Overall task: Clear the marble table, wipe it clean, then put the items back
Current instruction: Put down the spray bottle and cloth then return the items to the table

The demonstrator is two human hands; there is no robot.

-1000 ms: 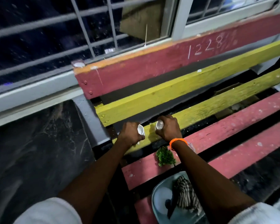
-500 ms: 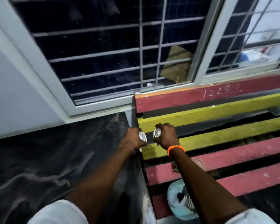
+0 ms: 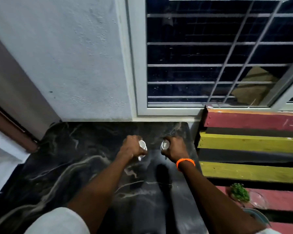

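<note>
The black marble table [image 3: 74,166] with pale veins fills the lower left and middle. My left hand [image 3: 131,146] is shut on a small white cup [image 3: 142,146] above the table's far right part. My right hand [image 3: 175,148], with an orange band at the wrist, is shut on a second small white cup [image 3: 165,145] close beside it. Both cups are held just over the marble; whether they touch it I cannot tell.
A slatted red and yellow bench [image 3: 250,144] stands right of the table. On it lie a small green plant [image 3: 239,193], a clear glass dish [image 3: 259,202] and a blue plate's rim [image 3: 255,212]. A barred window [image 3: 210,56] and a white wall [image 3: 66,56] are behind.
Both hands have carried the two cups leftward from the yellow bench slat to over the marble table. The view has swung left, so the table now fills the frame.
</note>
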